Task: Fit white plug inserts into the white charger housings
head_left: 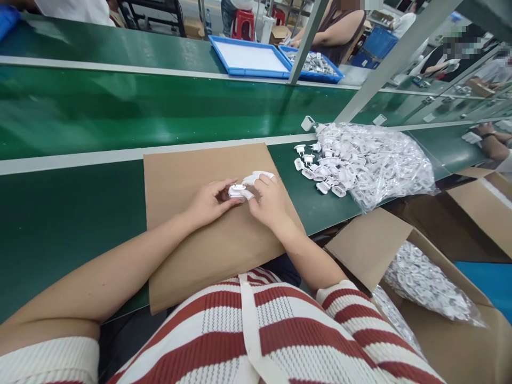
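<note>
Over the cardboard sheet, my left hand is closed on a small white plug piece, gripping it between thumb and fingers. A tiny dark spot shows on top of the piece. My right hand is closed at the other side, with white material at its index finger and thumb. I cannot tell whether this is finger covers or a cloth. The right thumb tip meets the plug piece. To the right, several loose white plug pieces spill from a clear plastic bag full of them.
A green conveyor belt runs beyond the green bench. Blue trays stand on the far side, near a co-worker's arm. Grey metal posts rise there. An open carton with bagged pieces sits low at right.
</note>
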Demonstrator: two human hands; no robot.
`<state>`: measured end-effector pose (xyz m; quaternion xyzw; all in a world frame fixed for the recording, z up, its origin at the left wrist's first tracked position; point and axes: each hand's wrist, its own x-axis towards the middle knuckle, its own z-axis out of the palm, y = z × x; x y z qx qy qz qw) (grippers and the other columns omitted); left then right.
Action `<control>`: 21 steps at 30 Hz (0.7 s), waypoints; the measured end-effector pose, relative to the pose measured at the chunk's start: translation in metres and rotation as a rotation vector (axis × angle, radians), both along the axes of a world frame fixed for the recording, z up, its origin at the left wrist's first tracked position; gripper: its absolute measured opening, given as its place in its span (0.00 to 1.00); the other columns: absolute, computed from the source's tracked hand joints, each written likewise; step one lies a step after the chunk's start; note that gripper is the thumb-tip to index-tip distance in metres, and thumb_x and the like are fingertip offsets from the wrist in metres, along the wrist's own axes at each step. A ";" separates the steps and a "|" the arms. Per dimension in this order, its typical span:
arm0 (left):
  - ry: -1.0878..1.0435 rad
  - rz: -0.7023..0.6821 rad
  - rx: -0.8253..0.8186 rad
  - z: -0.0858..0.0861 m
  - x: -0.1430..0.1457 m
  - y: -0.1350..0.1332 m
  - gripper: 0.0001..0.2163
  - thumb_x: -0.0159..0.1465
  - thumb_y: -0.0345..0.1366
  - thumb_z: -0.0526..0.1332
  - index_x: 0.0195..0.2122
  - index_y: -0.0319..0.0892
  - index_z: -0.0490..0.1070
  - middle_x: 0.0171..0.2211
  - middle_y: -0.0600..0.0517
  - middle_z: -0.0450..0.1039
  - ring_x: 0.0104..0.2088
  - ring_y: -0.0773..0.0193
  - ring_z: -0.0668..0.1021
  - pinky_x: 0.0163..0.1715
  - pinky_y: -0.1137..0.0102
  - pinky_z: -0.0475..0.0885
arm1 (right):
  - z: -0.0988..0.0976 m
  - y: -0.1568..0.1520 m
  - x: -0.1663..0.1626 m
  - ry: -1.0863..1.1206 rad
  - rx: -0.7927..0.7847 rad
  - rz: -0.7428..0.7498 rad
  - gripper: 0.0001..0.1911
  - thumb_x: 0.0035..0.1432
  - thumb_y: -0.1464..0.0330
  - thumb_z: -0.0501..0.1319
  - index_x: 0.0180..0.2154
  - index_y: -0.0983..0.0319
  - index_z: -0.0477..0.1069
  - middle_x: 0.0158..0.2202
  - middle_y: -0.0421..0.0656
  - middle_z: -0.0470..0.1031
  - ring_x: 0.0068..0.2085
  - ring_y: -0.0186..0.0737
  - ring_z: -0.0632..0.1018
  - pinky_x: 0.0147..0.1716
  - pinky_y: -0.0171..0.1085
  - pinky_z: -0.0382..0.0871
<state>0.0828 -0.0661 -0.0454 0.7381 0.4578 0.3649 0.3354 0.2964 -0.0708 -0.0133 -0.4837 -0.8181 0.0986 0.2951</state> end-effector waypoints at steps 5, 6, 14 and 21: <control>0.118 -0.060 0.222 0.002 -0.001 0.001 0.20 0.71 0.52 0.64 0.52 0.42 0.79 0.33 0.49 0.76 0.34 0.58 0.75 0.38 0.65 0.69 | 0.001 0.003 0.000 -0.024 -0.023 0.011 0.18 0.55 0.78 0.57 0.46 0.61 0.75 0.46 0.49 0.76 0.57 0.53 0.71 0.57 0.49 0.67; 0.142 -0.074 0.270 0.002 -0.002 0.002 0.18 0.72 0.52 0.64 0.48 0.41 0.79 0.33 0.49 0.76 0.34 0.58 0.75 0.38 0.65 0.68 | 0.001 0.003 0.000 -0.029 -0.027 0.018 0.19 0.55 0.79 0.57 0.46 0.61 0.75 0.46 0.49 0.76 0.57 0.53 0.71 0.56 0.49 0.67; 0.317 -0.079 0.427 0.003 -0.003 0.004 0.18 0.75 0.50 0.59 0.45 0.39 0.78 0.32 0.48 0.77 0.33 0.56 0.75 0.36 0.63 0.65 | -0.002 -0.002 -0.006 -0.092 0.005 -0.008 0.16 0.56 0.79 0.57 0.45 0.65 0.76 0.48 0.53 0.76 0.55 0.55 0.70 0.55 0.48 0.67; 0.527 -0.034 0.485 0.008 -0.003 0.000 0.20 0.75 0.50 0.56 0.50 0.39 0.77 0.35 0.45 0.78 0.37 0.52 0.77 0.35 0.61 0.64 | -0.012 0.000 -0.005 -0.002 -0.040 -0.015 0.15 0.56 0.79 0.58 0.44 0.62 0.76 0.45 0.51 0.76 0.59 0.55 0.69 0.57 0.50 0.67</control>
